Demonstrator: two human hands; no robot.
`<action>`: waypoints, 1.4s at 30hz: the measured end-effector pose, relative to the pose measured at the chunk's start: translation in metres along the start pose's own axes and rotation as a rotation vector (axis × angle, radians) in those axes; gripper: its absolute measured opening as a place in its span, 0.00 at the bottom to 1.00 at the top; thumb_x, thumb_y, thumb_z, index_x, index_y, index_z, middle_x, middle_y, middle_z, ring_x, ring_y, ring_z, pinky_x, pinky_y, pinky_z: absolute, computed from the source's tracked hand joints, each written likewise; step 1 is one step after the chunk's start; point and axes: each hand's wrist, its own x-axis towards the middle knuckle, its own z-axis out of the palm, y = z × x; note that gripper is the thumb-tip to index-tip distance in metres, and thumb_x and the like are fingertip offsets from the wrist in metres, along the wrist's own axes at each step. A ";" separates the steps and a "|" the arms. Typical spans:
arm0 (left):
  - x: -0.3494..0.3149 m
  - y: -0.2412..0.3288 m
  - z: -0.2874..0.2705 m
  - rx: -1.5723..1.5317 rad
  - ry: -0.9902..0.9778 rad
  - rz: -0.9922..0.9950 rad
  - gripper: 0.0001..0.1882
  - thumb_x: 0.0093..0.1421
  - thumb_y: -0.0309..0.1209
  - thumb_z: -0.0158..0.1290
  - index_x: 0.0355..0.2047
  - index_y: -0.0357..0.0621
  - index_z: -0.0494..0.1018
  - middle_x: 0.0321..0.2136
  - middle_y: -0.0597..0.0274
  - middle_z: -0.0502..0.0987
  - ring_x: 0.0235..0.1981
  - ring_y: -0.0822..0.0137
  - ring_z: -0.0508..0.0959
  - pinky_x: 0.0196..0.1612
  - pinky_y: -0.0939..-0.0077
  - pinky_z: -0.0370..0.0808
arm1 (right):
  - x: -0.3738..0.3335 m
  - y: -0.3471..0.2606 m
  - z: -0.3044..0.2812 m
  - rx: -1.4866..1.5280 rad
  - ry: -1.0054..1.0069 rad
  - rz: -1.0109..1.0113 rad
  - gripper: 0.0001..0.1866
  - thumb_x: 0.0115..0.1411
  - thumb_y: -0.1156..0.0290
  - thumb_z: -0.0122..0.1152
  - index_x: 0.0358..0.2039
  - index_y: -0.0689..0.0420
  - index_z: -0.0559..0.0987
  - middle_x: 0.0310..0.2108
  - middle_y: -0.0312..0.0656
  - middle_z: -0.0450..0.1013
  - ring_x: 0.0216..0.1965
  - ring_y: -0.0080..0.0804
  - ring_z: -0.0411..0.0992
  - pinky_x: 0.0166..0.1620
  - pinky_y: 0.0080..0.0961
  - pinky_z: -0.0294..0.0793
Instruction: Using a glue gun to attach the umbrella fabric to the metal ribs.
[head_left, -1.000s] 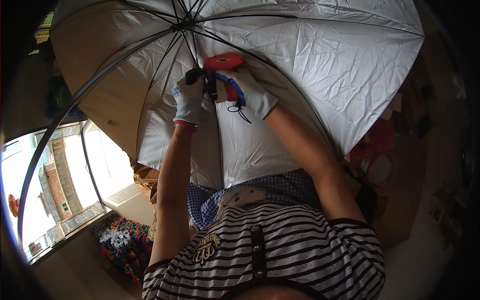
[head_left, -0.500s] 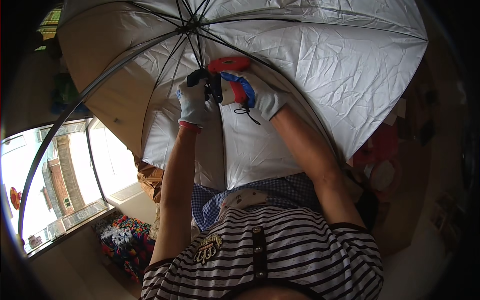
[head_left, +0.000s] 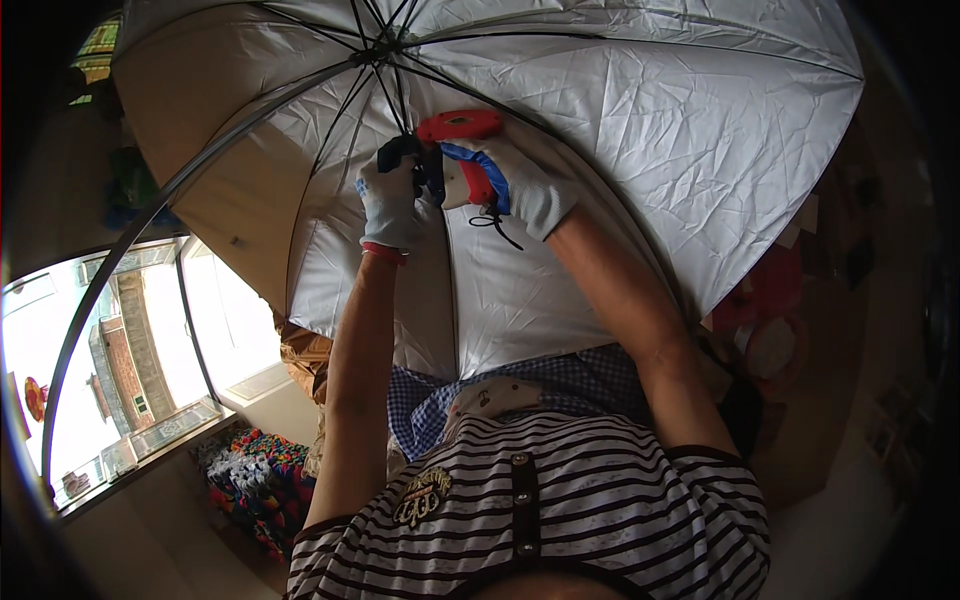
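At 12 o'clock we see the right hand (head_left: 520,187) wrapped around a red pistol-shaped tool (head_left: 460,125) before the silver umbrella canopy (head_left: 720,150). We cannot tell whether the left hand (head_left: 388,195), just beside it, pinches 1 rib (head_left: 401,100). We judge this positioning; steady alignment seems called for.

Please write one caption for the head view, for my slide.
At an open umbrella, the gloved right hand holds a red tool beside the gloved left hand.

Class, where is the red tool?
In the head view, upper centre, the red tool is in the right hand, right of the left hand and below the umbrella hub.
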 end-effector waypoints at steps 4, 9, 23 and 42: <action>0.000 -0.004 0.001 0.017 0.007 0.028 0.09 0.59 0.28 0.55 0.38 0.39 0.80 0.22 0.66 0.79 0.20 0.77 0.75 0.21 0.81 0.70 | 0.023 0.014 -0.001 0.358 -0.169 -0.065 0.17 0.63 0.60 0.57 0.47 0.58 0.76 0.37 0.34 0.76 0.35 0.23 0.74 0.38 0.25 0.74; 0.004 -0.017 -0.003 0.086 -0.025 0.096 0.10 0.57 0.29 0.56 0.38 0.39 0.80 0.24 0.63 0.80 0.22 0.74 0.76 0.26 0.77 0.73 | 0.016 -0.006 0.004 0.031 -0.018 0.133 0.18 0.62 0.61 0.58 0.48 0.58 0.76 0.38 0.36 0.76 0.37 0.26 0.75 0.39 0.27 0.75; 0.063 0.038 -0.086 0.675 0.017 0.461 0.11 0.57 0.31 0.54 0.40 0.42 0.79 0.28 0.53 0.79 0.28 0.60 0.78 0.33 0.69 0.75 | -0.039 -0.018 0.034 -0.143 -0.139 -0.025 0.17 0.60 0.69 0.62 0.47 0.62 0.76 0.35 0.39 0.77 0.35 0.29 0.77 0.39 0.27 0.78; -0.046 -0.046 0.019 0.651 0.026 0.295 0.24 0.52 0.36 0.60 0.49 0.46 0.71 0.43 0.49 0.76 0.42 0.48 0.78 0.46 0.58 0.74 | -0.072 -0.007 0.018 -0.208 0.351 -0.677 0.14 0.58 0.69 0.65 0.43 0.60 0.78 0.31 0.32 0.75 0.28 0.15 0.71 0.33 0.19 0.72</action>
